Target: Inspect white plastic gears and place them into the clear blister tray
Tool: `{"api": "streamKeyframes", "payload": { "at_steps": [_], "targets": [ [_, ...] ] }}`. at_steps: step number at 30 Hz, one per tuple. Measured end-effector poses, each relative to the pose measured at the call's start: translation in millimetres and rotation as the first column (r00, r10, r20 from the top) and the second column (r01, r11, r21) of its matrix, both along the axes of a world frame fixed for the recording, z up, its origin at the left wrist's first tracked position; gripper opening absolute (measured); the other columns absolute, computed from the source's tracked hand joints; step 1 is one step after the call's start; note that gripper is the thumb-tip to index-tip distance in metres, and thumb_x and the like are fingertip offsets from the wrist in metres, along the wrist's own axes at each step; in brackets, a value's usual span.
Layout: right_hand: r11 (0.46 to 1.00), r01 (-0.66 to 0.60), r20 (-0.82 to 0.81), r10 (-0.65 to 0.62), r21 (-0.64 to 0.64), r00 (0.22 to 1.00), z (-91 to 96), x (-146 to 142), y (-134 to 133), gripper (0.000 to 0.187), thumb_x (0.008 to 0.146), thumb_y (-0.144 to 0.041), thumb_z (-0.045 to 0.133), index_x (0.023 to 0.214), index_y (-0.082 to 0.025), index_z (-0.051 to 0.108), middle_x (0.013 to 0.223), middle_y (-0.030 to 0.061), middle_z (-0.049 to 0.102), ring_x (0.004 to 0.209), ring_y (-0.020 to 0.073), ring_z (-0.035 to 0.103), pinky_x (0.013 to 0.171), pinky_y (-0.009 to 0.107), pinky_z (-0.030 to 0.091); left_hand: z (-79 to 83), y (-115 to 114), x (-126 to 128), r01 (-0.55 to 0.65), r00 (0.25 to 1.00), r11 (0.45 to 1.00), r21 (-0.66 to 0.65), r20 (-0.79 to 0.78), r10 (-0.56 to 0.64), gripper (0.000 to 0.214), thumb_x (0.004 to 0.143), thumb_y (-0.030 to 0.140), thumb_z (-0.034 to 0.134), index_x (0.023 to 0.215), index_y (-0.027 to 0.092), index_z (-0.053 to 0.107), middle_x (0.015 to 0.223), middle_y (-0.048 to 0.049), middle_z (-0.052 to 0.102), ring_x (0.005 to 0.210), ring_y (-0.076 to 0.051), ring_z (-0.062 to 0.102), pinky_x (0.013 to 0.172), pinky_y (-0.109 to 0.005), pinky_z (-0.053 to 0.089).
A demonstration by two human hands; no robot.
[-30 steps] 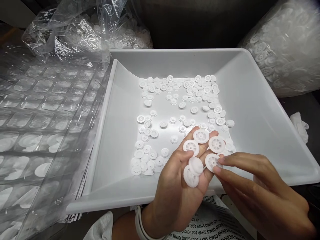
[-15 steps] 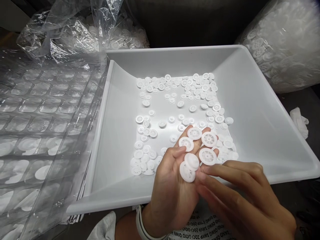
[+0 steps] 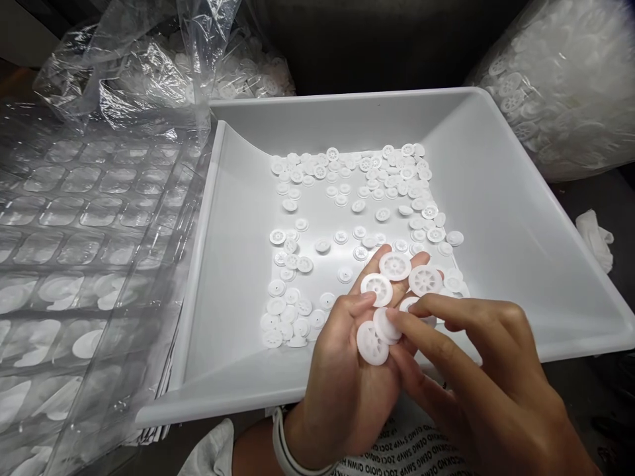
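Across the middle of the frame we find a wide pale grey tray [image 3: 516, 258]. Along the left lie clear moulded sheets [image 3: 79, 213] with rows of pockets. A bulging plastic bag [image 3: 585, 99] fills the upper right, and a crinkled bag [image 3: 136, 76] sits at the upper left. At lower centre the left hand [image 3: 350, 370] is palm up, cradling a small load; at lower right, the right hand [image 3: 483, 367] has its fingertips against that load, though we cannot tell whether it pinches anything. Smallest are the white wheels [image 3: 372, 344]: about six lie in the left palm and fingers, one under the thumb, and many more are scattered on the tray floor. We judge them light, stiff plastic, slippery against one another, not very fragile; the rim looks the surest hold
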State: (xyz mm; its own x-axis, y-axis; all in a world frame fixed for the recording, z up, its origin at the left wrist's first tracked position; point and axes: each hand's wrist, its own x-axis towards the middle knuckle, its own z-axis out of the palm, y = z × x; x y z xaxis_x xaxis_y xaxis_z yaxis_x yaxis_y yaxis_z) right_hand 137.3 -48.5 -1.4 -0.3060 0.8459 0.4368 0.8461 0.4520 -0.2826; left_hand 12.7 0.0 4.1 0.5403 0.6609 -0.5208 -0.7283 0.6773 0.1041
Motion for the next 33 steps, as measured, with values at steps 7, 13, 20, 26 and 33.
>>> {"api": "streamKeyframes", "payload": {
  "at_steps": [7, 13, 20, 26, 33],
  "targets": [
    [0.998, -0.012, -0.317, -0.008, -0.061, 0.949, 3.7, 1.5, 1.5, 0.029, 0.08, -0.009, 0.061, 0.109, -0.014, 0.057, 0.099, 0.0081, 0.06, 0.09, 0.0172, 0.059, 0.072, 0.028, 0.051, -1.6, 1.9, 2.4, -0.03, 0.995, 0.999, 0.031, 0.099, 0.027, 0.055, 0.089, 0.025, 0.038, 0.144, 0.024, 0.033, 0.125, -0.0049, 0.063, 0.125, -0.022, 0.053, 0.112, -0.038, 0.032],
    [0.944, 0.321, -0.445, -0.323, -0.084, 0.835, -8.1, -21.9, 4.5, 0.027, 0.079, -0.001, 0.06, 0.097, -0.021, 0.06, 0.087, 0.0, 0.064, 0.071, 0.0094, 0.057, 0.061, 0.023, 0.048, -1.1, 2.7, 6.1, -0.076, 0.993, 0.997, 0.03, 0.096, 0.072, 0.05, 0.09, 0.021, 0.035, 0.14, 0.02, 0.04, 0.124, -0.0056, 0.064, 0.124, -0.023, 0.054, 0.111, -0.04, 0.033],
    [0.977, 0.192, -0.63, -0.207, -0.092, 0.749, -11.5, -28.3, 6.8, 0.032, 0.078, -0.001, 0.062, 0.105, -0.018, 0.058, 0.092, 0.0052, 0.06, 0.08, 0.0155, 0.058, 0.064, 0.031, 0.051, -0.8, 3.2, 4.0, -0.131, 0.989, 0.991, -0.031, 0.063, 0.133, 0.047, 0.091, 0.024, 0.039, 0.137, 0.021, 0.045, 0.125, -0.0055, 0.064, 0.123, -0.023, 0.055, 0.109, -0.038, 0.038],
    [0.957, 0.073, -0.585, -0.23, -0.279, 0.778, -5.1, -11.8, -4.9, 0.031, 0.079, -0.005, 0.066, 0.108, -0.014, 0.061, 0.101, 0.0083, 0.059, 0.083, 0.0142, 0.056, 0.066, 0.028, 0.052, -1.7, 3.1, 3.5, -0.197, 0.979, 0.979, -0.054, 0.035, 0.199, 0.054, 0.088, 0.018, 0.041, 0.142, 0.021, 0.037, 0.127, -0.005, 0.063, 0.123, -0.02, 0.056, 0.109, -0.037, 0.039],
    [0.954, 0.043, -0.593, -0.219, -0.296, 0.775, -5.8, -10.9, -5.1, 0.03, 0.078, -0.004, 0.067, 0.106, -0.013, 0.062, 0.103, 0.0086, 0.062, 0.085, 0.015, 0.058, 0.061, 0.027, 0.05, -2.3, 0.4, 2.4, -0.153, 0.986, 0.987, 0.051, -0.059, 0.155, 0.06, 0.082, 0.003, 0.047, 0.137, 0.025, 0.043, 0.133, -0.0019, 0.06, 0.124, -0.019, 0.054, 0.108, -0.036, 0.042]
  ]
}}
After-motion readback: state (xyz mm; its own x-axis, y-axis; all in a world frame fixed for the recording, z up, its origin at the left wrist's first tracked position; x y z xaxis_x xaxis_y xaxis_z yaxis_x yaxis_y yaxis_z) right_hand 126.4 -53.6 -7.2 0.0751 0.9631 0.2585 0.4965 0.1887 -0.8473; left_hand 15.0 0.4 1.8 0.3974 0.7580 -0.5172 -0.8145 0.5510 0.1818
